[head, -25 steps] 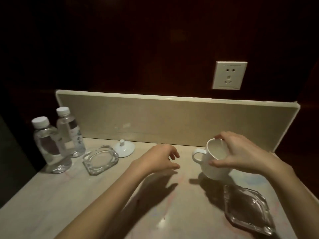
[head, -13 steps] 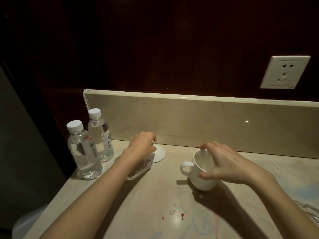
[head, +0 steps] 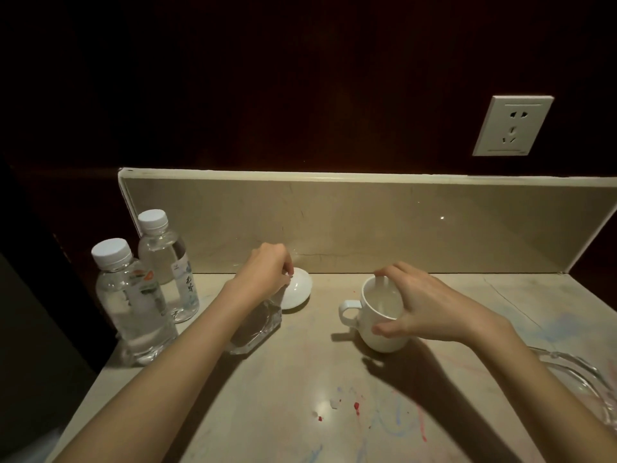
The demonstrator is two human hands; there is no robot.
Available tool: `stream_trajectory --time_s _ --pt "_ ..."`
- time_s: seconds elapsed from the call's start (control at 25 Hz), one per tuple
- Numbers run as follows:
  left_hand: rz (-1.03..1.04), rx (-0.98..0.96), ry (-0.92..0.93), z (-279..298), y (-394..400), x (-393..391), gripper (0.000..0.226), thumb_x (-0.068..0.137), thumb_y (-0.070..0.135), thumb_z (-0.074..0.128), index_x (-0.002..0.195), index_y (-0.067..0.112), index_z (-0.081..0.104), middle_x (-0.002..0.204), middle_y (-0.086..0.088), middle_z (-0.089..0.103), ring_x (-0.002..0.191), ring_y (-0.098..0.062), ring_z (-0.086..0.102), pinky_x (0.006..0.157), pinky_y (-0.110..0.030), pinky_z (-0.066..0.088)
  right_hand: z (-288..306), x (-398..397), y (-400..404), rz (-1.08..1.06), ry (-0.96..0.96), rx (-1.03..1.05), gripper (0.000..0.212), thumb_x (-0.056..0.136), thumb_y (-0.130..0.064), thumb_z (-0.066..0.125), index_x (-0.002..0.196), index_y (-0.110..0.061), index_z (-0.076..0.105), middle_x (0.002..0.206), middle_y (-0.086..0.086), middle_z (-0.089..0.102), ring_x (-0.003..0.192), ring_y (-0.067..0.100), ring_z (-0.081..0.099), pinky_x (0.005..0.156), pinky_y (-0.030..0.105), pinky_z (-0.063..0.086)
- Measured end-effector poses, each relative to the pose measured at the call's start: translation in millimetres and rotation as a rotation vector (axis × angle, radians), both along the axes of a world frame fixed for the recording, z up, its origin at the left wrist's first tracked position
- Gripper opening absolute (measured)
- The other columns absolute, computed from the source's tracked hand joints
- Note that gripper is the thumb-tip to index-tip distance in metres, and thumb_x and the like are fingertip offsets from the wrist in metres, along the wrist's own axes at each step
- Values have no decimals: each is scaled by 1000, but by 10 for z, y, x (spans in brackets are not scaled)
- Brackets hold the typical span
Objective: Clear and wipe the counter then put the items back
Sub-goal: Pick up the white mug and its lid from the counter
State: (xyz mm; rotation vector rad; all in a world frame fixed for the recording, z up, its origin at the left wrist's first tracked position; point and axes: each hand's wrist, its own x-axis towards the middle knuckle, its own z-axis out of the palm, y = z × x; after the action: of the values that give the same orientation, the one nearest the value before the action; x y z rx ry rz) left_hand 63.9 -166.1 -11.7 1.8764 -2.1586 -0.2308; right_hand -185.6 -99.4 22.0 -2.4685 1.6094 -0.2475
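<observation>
Gripping white ceramic mug (head: 377, 324) at rim, right hand (head: 430, 305) curled; round white ceramic lid (head: 297, 292) pinched by left hand (head: 263, 275), far left on beige stone counter (head: 283, 412).

Left hand (head: 265, 274), a second ago hovering mid-counter beside the mug (head: 379, 317), now sits at the mug's 9 o'clock, fingers curled on the white lid (head: 297, 292), forearm covering the glass ashtray (head: 257, 332). Right hand (head: 422, 304) now has the mug down on the counter (head: 283, 396).

bottles (head: 147, 289) left, lid (head: 298, 291) centre, mug (head: 379, 320) right
</observation>
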Motion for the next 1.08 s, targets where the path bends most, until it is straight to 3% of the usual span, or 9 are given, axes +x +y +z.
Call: stream_trajectory --time_s 0.32,0.56,0.68,0.92,1.08 --pt "-140 -109 12 454 516 -36 16 84 22 72 100 19 74 98 -1 73 93 -16 65 77 -22 46 145 61 218 -26 -32 -59 81 66 -46 78 135 -18 44 119 -2 49 107 17 48 84 28 40" --pt "-107 -136 10 683 1400 96 16 85 23 69 101 21 74 98 1 72 84 -10 61 73 -21 43 313 246 742 142 -57 -113 81 67 -49 76 135 -20 43 120 -5 49 100 9 44 81 24 37" --pt "-31 -130 -3 715 1925 228 17 85 20 69 102 20 74 97 1 72 84 -9 61 73 -21 44 319 378 1055 244 -58 -132 81 67 -51 75 136 -21 43 123 -6 50 101 8 45 80 23 36" --pt "223 -25 28 483 3167 642 18 87 20 68 104 23 72 101 6 68 87 -4 60 69 -13 42 204 864 1755 496 -108 -67 83 66 -56 72 137 -25 41 127 -6 48 107 12 48 89 34 45" --pt "379 24 21 379 3958 1040 19 87 22 68 106 24 72 101 5 69 88 -4 63 78 -19 52 67 1374 2208 648 -118 9 86 67 -53 73 139 -23 39 127 -6 48 111 13 47 91 34 44"
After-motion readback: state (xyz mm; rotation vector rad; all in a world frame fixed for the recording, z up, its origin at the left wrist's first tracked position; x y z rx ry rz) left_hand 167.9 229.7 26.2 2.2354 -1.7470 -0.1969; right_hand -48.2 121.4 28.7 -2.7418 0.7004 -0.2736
